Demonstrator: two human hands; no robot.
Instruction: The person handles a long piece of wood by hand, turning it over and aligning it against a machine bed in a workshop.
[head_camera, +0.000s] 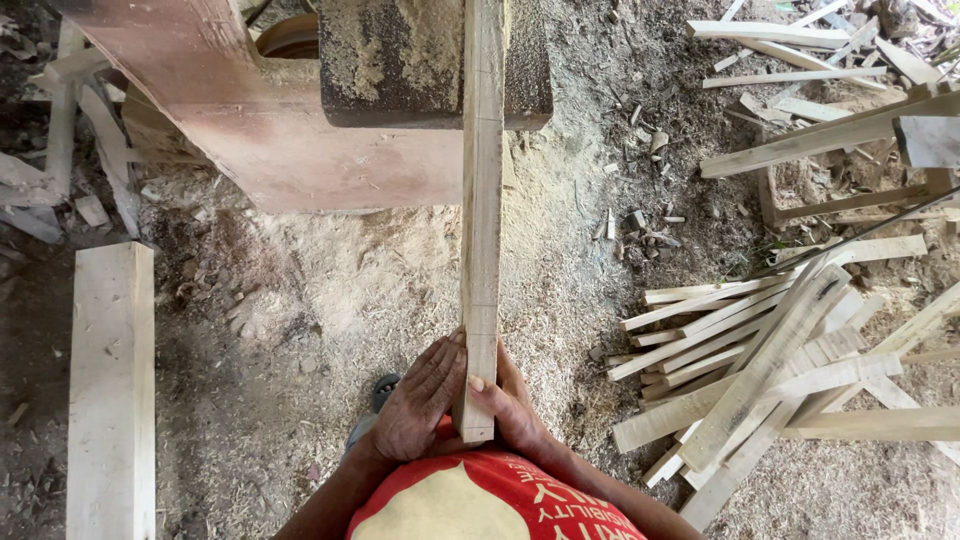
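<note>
A long pale wooden batten (482, 200) runs straight away from me, its far end lying across the sawdust-covered top of a machine table (400, 60). Both hands grip its near end close to my body. My left hand (415, 400) wraps the left side of the batten, fingers pressed flat against it. On the other side, my right hand (512, 405) holds it, thumb on the top face. Faint pencil lines mark the batten's upper face.
A reddish-brown machine housing (300, 130) stands ahead on the left. A wide pale plank (110, 390) lies on the ground at left. To the right sits a heap of thin offcut strips (760, 370), with more scrap wood (830, 120) beyond. Sawdust covers the floor.
</note>
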